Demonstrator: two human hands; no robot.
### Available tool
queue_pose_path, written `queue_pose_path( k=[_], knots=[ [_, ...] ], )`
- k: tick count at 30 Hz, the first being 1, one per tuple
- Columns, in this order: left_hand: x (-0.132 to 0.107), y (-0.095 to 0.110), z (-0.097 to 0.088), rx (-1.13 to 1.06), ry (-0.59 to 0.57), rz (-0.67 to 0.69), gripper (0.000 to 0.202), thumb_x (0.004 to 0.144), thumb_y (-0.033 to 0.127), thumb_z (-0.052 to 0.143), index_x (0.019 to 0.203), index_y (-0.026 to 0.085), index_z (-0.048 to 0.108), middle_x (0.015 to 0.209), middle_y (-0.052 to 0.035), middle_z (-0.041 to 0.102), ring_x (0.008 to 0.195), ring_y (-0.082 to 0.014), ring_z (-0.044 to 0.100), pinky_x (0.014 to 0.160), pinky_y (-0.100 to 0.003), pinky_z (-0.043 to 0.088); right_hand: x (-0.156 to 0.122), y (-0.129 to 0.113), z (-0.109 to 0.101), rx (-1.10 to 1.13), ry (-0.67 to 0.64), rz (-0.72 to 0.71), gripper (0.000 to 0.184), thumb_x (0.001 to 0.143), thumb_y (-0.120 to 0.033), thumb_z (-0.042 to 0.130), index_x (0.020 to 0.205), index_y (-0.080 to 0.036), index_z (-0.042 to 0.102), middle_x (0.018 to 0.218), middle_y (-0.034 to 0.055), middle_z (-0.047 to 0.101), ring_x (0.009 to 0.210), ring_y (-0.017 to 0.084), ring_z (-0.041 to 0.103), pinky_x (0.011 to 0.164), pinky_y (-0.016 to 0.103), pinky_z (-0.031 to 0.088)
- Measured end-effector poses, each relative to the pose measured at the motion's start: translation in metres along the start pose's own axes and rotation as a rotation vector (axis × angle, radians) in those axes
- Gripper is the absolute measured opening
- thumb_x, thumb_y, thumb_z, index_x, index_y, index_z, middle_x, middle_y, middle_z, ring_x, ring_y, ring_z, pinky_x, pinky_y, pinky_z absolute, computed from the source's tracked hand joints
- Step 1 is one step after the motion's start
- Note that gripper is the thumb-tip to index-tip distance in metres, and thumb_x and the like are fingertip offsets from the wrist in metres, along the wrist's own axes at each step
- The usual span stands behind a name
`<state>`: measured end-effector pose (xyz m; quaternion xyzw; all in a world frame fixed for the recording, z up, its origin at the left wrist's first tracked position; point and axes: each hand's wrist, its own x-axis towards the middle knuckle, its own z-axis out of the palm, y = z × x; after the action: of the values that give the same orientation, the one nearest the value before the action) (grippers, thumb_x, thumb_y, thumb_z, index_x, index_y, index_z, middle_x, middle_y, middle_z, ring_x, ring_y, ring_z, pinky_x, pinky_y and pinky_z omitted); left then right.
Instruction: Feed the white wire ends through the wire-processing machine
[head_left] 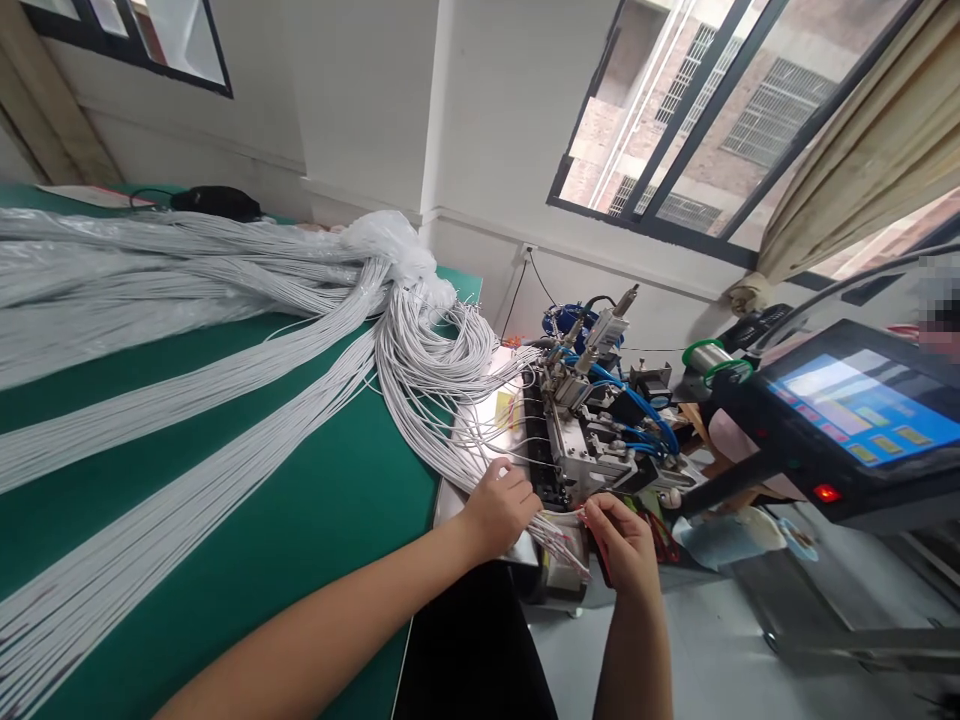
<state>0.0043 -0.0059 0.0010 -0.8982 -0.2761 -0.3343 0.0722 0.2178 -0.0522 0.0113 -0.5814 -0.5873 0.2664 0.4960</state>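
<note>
My left hand (504, 510) is closed around a bundle of thin white cables (469, 475) at the table's right edge. Past its fingers the cable ends (561, 545) fan out, with reddish tips. My right hand (626, 540) pinches the end of a single white cable between thumb and fingertips, just in front of the machine (585, 440). A dark and red object shows under the right palm; what it is I cannot tell. Several cables run from the looped pile into the machine's black front strip (536, 430).
Long bundles of white cable (225, 400) cover much of the green table (337, 530), gathered by a plastic bag (397, 245). At right stands a lit touchscreen (870, 400) on an arm, beside a wire spool (709, 360). Another person is partly visible behind it.
</note>
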Motion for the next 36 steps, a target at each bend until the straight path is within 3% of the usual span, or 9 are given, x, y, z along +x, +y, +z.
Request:
queue_pose_path(
  k=[4,9,17,25,36],
  knots=[
    [0.001,0.002,-0.002,0.016,-0.036,-0.080,0.018,0.084,0.014,0.045,0.088,0.020,0.061,0.078,-0.0037,0.059,0.080,-0.0195,0.050,0.089,-0.041,0.029,0.002,0.004,-0.004,-0.124,0.022,-0.020,0.028,0.081,-0.043,0.062,0.074,-0.017,0.065,0.070,0.0035,0.060,0.067,0.018,0.052,0.061,0.027,0.039],
    [0.002,0.003,-0.003,-0.014,-0.106,-0.141,0.032,0.079,0.011,0.050,0.107,0.024,0.059,0.087,-0.0027,0.061,0.087,-0.0200,0.053,0.095,-0.044,0.025,0.007,0.020,-0.001,-0.135,0.027,0.026,0.032,0.080,-0.047,0.061,0.072,-0.017,0.064,0.068,0.0030,0.059,0.063,0.017,0.051,0.058,0.027,0.038],
    [0.004,0.004,-0.001,-0.028,-0.172,-0.256,0.036,0.076,0.010,0.053,0.107,0.026,0.062,0.094,-0.0033,0.062,0.090,-0.0208,0.054,0.095,-0.044,0.024,0.018,0.036,0.010,-0.003,-0.075,0.102,0.037,0.078,-0.053,0.059,0.066,-0.018,0.054,0.060,-0.0016,0.046,0.057,0.014,0.040,0.054,0.024,0.032],
    [0.003,0.002,-0.001,-0.059,-0.206,-0.274,0.039,0.070,0.010,0.056,0.106,0.025,0.062,0.096,-0.0045,0.062,0.094,-0.0222,0.053,0.095,-0.045,0.025,0.020,0.040,0.011,0.055,-0.109,0.119,0.033,0.080,-0.048,0.058,0.068,-0.018,0.053,0.062,-0.0021,0.044,0.060,0.013,0.040,0.056,0.023,0.032],
    [0.003,0.005,-0.001,-0.051,-0.169,-0.313,0.040,0.067,0.008,0.056,0.102,0.025,0.064,0.093,-0.0038,0.063,0.094,-0.0225,0.054,0.104,-0.056,0.015,0.018,0.040,0.027,0.320,0.003,0.305,0.036,0.065,-0.052,0.064,0.060,-0.020,0.048,0.050,-0.0048,0.041,0.047,0.011,0.035,0.046,0.024,0.029]
  ],
)
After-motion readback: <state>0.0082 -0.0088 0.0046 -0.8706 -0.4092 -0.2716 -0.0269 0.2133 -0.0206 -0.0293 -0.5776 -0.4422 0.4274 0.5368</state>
